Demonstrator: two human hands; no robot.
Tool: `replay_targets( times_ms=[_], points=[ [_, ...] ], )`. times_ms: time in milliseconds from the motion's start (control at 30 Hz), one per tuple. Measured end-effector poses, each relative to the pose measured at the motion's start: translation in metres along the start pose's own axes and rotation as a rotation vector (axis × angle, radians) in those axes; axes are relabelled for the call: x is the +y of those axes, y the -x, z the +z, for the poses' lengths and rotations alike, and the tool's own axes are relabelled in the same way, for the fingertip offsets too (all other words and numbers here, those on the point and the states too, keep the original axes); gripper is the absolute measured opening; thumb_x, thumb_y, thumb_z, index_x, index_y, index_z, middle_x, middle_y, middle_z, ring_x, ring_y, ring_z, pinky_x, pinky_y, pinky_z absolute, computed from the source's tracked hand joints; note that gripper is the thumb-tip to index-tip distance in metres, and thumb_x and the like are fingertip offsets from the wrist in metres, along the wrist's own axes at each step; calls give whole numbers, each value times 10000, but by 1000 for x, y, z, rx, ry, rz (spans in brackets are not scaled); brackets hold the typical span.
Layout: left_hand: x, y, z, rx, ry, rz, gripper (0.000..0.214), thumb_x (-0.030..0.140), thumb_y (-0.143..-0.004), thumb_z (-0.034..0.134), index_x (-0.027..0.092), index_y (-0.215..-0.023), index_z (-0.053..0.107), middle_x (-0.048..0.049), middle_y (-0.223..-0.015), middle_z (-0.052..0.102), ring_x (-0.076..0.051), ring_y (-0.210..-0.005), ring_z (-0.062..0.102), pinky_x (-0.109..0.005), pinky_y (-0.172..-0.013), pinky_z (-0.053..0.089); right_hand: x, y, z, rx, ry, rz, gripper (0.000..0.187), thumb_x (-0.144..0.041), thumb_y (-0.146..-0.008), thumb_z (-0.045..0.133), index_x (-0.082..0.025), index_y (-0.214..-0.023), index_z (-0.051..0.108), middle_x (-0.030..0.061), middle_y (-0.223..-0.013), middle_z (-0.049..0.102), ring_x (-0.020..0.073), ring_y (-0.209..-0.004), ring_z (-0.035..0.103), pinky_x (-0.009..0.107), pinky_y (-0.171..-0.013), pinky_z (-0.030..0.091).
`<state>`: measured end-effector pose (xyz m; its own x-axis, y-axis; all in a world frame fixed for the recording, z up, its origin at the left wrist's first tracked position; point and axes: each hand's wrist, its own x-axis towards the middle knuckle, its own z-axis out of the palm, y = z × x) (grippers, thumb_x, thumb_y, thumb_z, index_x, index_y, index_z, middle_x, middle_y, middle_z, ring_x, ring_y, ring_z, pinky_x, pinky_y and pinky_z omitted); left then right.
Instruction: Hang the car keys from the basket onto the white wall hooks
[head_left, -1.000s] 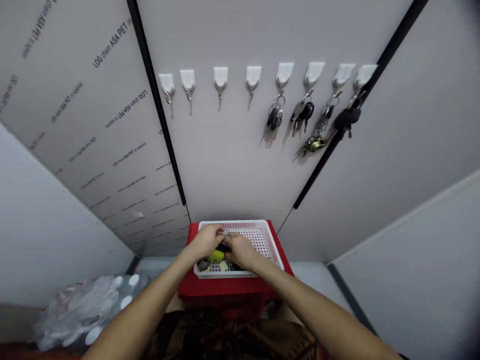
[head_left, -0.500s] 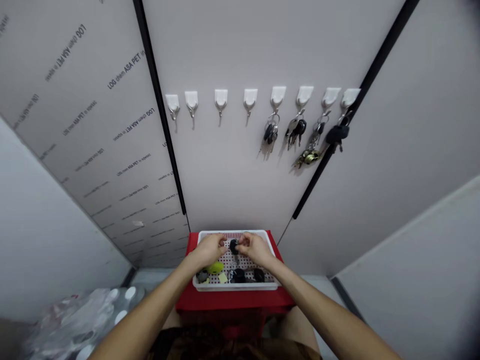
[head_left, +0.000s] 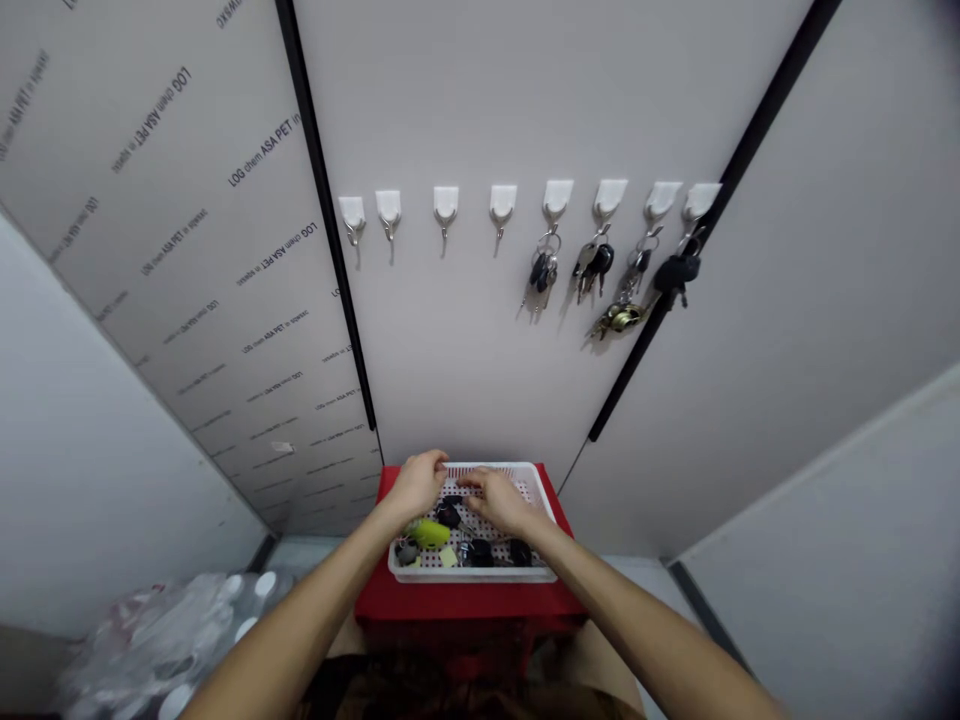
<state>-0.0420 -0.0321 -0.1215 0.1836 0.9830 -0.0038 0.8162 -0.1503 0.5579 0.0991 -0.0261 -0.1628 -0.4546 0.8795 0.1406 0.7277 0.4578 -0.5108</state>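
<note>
A white perforated basket (head_left: 541,487) holds several keys and small items. A black-headed key (head_left: 448,514) lies in it between my hands. My left hand (head_left: 420,485) hovers over the basket's left back side, fingers slightly apart, with nothing visible in them. Across from it, my right hand (head_left: 501,499) is above the basket's middle, its fingers spread and holding nothing. Near the front edge lie a lime-green item (head_left: 429,534), a grey round piece (head_left: 406,552), a pale yellow tag (head_left: 448,556) and black-headed keys (head_left: 480,553), with another black key head (head_left: 519,552) to the right.
Under the basket stands a red stool or table (head_left: 465,600). White hooks (head_left: 445,204) line the wall; four on the right carry key bunches (head_left: 540,272), one with a brass-coloured piece (head_left: 624,318). Plastic-wrapped bottles (head_left: 172,640) stand on the floor at left.
Both hands have let go of the black-headed key, which now lies in the basket further left. My left hand has risen slightly, and the right hand's fingers have opened.
</note>
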Motion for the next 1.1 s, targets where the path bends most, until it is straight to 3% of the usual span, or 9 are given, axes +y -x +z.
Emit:
replay_targets(
  times_ms=[133, 267, 467, 667, 867, 1100],
  points=[
    [-4, 0, 1, -10, 14, 3, 275, 142, -648, 394, 128, -894, 516, -71, -823, 586, -127, -750, 521, -203, -676, 372, -7, -7, 20, -61, 83, -123, 296, -137, -587, 433, -198, -847, 562, 39, -866, 557, 151, -835, 454, 240, -736, 317],
    [-10, 0, 1, -26, 5, -7, 270, 146, -645, 397, 132, -886, 518, -70, -833, 586, -125, -761, 520, -204, -684, 370, -6, -11, 21, -51, 74, -71, 205, -130, -622, 382, -164, -673, 577, 36, -697, 574, 126, -682, 481, 224, -651, 340],
    [-13, -1, 2, -109, 9, 47, 280, 133, -614, 415, 134, -872, 524, -72, -862, 578, -135, -783, 513, -218, -698, 367, 1, -11, -9, 114, -314, 171, 144, -184, -647, 373, -139, -650, 509, 1, -573, 522, 84, -531, 448, 198, -535, 347],
    [3, -7, 7, -169, 365, 178, 247, 168, -634, 403, 114, -847, 518, -49, -835, 576, -109, -748, 505, -205, -678, 376, -6, -9, -33, 140, -688, 126, 132, -254, -629, 416, -143, -689, 455, -36, -555, 459, 62, -506, 420, 197, -520, 349],
    [14, -11, 3, -141, 593, 97, 149, 154, -608, 419, 90, -691, 526, -10, -643, 549, -80, -602, 469, -187, -592, 370, -16, -9, -52, 186, -780, 87, 165, -286, -628, 438, -145, -714, 451, -34, -572, 446, 59, -525, 424, 207, -544, 365],
    [24, -20, -16, -34, 603, 125, 107, 193, -581, 441, 107, -588, 505, 31, -516, 480, -65, -506, 417, -183, -521, 340, -28, -8, -76, 197, -655, 45, 174, -265, -641, 417, -135, -734, 486, -3, -629, 509, 77, -571, 458, 226, -575, 379]
  ],
)
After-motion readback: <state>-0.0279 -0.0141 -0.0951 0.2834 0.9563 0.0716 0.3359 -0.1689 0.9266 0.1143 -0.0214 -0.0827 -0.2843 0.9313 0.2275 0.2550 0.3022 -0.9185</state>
